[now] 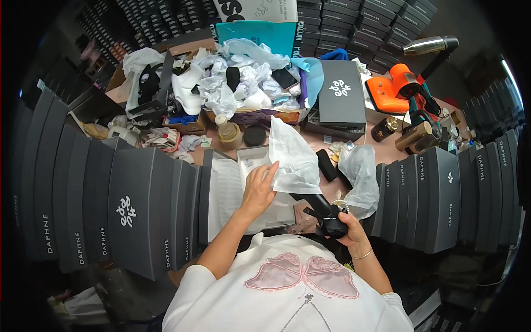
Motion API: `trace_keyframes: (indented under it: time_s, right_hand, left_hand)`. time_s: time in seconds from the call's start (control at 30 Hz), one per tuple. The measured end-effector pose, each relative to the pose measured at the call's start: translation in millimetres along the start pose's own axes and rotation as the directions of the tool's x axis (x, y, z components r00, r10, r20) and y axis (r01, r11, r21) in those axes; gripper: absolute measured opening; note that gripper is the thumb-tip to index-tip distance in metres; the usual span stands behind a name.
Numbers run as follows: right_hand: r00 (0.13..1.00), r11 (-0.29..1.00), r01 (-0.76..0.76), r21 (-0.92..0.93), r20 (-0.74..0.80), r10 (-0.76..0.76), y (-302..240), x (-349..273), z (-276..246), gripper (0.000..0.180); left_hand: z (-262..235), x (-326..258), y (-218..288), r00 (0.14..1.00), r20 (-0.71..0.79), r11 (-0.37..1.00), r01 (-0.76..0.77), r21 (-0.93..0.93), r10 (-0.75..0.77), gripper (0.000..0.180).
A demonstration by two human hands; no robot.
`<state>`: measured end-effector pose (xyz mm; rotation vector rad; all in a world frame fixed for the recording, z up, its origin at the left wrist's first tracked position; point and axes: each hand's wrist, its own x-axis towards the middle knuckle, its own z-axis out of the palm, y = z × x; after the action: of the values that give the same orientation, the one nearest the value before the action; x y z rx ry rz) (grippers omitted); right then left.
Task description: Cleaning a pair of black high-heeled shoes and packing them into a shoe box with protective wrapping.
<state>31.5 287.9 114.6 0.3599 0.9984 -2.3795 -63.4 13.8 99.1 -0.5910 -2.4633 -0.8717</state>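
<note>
My left hand (259,188) pinches the edge of a white paper-like sheet or bag (296,163), which stands up in front of me. In my right hand (355,231) is a black heeled shoe (331,220) with a shiny ornament. The shoe's far end reaches to the lower edge of the white sheet; whether it goes inside cannot be seen. Below my left hand lies an open shoe box (206,202) lined with white tissue (225,185). Beyond the shoe, a black object (327,165) lies beside another crumpled white bag (358,180).
Stacked dark shoe boxes flank me on the left (138,216) and right (440,193). At the back stand a carton of crumpled paper (249,83), a closed grey box (343,91) and an orange tool (392,91). A jar (228,134) and bottles (415,135) stand nearer.
</note>
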Motion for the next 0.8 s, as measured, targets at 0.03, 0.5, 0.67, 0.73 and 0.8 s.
trace_keyframes:
  time_s: [0.03, 0.5, 0.67, 0.73, 0.8]
  right_hand:
    - [0.999, 1.0, -0.017, 0.011, 0.027, 0.017, 5.5, 3.6, -1.2, 0.045]
    - [0.95, 0.914, -0.045, 0.404, 0.3, -0.086, 8.0, 6.4, -1.8, 0.077]
    - [0.996, 0.962, 0.046, 0.27, 0.056, -0.064, -3.1, -11.4, 39.4, 0.057]
    - [0.983, 0.957, 0.163, 0.241, -0.123, -0.137, 2.6, -15.9, 63.4, 0.041]
    - [0.945, 0.783, 0.321, 0.533, -0.24, -0.224, 30.8, -6.5, 61.4, 0.042]
  left_hand:
    - [1.6, 4.4, 2.4, 0.998, 0.035, 0.988, 0.06, -0.142, -0.056, 0.053]
    - [1.7, 76.3, 39.4, 0.944, 0.326, 0.858, 0.204, -0.471, -0.046, 0.034]
    - [-32.6, 70.8, 79.5, 0.971, 0.143, 0.818, -0.076, -0.571, 0.19, 0.039]
    - [-41.1, 60.2, 104.9, 0.914, 0.105, 0.818, -0.294, -0.495, 0.391, 0.043]
    - [-28.5, 41.3, 127.9, 0.837, 0.031, 0.666, -0.41, -0.623, 0.546, 0.047]
